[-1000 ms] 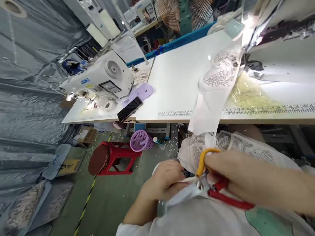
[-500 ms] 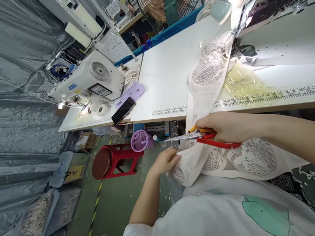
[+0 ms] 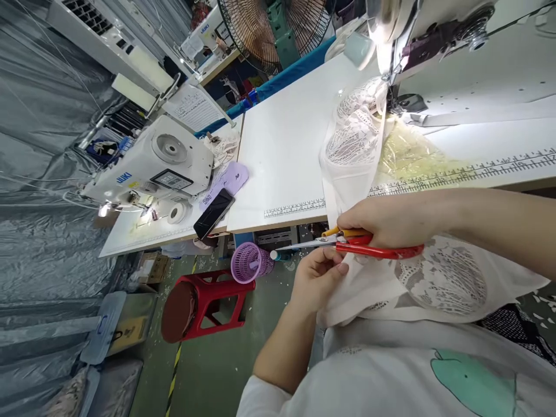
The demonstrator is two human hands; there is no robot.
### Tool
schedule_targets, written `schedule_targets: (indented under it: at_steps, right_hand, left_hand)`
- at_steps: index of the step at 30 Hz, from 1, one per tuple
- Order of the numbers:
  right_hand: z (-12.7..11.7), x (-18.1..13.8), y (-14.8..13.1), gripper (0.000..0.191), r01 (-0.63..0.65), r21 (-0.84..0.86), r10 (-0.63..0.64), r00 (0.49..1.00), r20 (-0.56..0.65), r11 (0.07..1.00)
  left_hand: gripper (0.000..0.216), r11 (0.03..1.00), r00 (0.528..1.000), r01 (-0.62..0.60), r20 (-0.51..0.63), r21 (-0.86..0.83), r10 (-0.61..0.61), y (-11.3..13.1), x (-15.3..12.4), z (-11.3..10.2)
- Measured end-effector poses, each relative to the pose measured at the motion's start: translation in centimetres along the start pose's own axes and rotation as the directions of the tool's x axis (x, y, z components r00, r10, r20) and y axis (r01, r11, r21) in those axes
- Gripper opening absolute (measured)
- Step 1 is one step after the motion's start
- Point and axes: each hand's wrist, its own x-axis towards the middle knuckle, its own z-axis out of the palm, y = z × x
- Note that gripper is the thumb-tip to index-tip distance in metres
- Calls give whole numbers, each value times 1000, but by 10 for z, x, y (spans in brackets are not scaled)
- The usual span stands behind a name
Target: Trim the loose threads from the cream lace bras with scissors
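My right hand [image 3: 386,223] grips a pair of scissors [image 3: 377,250] with red and orange handles, their blades pointing left in front of the table edge. Just below the blades, my left hand [image 3: 319,275] pinches the edge of a white lace bra [image 3: 447,272] that lies across my lap. Another stretch of white lace bra [image 3: 354,139] rests on the table and runs up to the needle area of the sewing machine [image 3: 402,69]. The strip between the table and my lap passes behind my right hand, so how the pieces join is hidden.
A yellowish clear plastic sheet [image 3: 408,153] lies by the machine, near a printed ruler [image 3: 460,175]. To the left are a second sewing machine [image 3: 165,153], a phone [image 3: 214,213] and a purple card [image 3: 232,176]. Below stand a red stool [image 3: 212,307] and a purple basket [image 3: 247,263].
My left hand has moved up and right along the bra fabric, close under the scissors. The scissors have shifted slightly left, still in my right hand. The view has tilted a little.
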Motion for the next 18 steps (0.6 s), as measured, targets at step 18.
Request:
schedule_targets:
  at_steps: [18]
  right_hand:
    - [-4,6,3,16,41,16,-41,999,-31,999]
  left_hand:
    - [36,991,988,127,-87,-41,-131,10,5,12]
